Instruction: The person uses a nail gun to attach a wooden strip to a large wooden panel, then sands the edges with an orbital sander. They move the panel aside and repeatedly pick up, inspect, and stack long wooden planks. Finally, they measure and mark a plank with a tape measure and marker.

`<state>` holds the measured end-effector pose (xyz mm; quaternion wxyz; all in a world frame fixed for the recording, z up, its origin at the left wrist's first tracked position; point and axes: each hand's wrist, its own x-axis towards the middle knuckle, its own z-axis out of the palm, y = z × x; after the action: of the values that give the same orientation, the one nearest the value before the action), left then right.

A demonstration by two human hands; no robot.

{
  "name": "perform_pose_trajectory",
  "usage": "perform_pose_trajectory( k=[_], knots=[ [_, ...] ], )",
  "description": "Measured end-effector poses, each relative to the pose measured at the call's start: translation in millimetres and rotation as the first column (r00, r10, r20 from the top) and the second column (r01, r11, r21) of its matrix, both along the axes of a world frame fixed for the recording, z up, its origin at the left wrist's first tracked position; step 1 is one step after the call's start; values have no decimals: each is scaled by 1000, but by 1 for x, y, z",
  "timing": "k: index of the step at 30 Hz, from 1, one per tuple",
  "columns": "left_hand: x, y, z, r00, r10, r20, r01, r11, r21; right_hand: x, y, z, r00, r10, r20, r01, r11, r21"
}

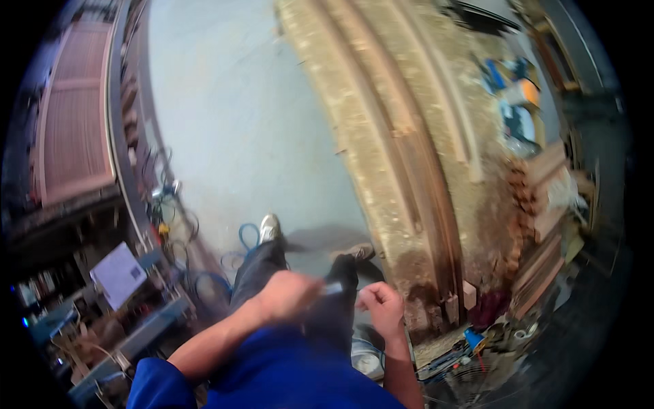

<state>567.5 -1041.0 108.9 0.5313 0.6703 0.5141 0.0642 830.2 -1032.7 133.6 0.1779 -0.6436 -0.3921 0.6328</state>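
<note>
My left hand (291, 296) is curled closed in front of my body, smeared by motion. A small pale, bluish piece (332, 289) shows just past its fingers, too blurred to name. To its right, at about the same height, my right hand (383, 305) has its fingers drawn together in a pinch. Whatever lies between those fingertips is too small to make out. The two hands are apart, above my dark trousers (255, 273), with the right one near the edge of the workbench (320, 75).
Long wooden strips (368, 95) lie along the mottled bench. Stacked boards (538, 273) and assorted tools (453, 365) are at the lower right. A slatted wooden panel (76, 129) rests at the left. Blue hose (248, 236) coils on the grey floor (218, 123). A pale bucket (366, 358) stands by my right forearm.
</note>
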Motion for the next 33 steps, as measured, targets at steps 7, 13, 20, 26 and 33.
perform_pose_trajectory(
  k=[7, 13, 20, 26, 33],
  knots=[
    [-131, -69, -81, 757, 639, -135, -632, 667, -394, -65, 1, -177, 866, 463, 189, -452, 886, -100],
    [-138, -118, -147, 601, 769, -220, -736, 425, -526, -41, 53, -383, 768, 515, 380, -531, 844, -70],
    [-98, -128, -201, 467, 852, -235, -722, 215, -658, -153, 254, -460, 4, 265, 964, -958, 277, -72],
    [-70, -154, -239, 436, 854, -283, -694, 120, -710, -192, 383, -496, -84, 309, 947, -602, 742, -295],
    [-85, -155, -246, 390, 895, -217, -666, 111, -738, -155, 372, -493, 186, -23, 982, -666, 732, 143]
  ],
)
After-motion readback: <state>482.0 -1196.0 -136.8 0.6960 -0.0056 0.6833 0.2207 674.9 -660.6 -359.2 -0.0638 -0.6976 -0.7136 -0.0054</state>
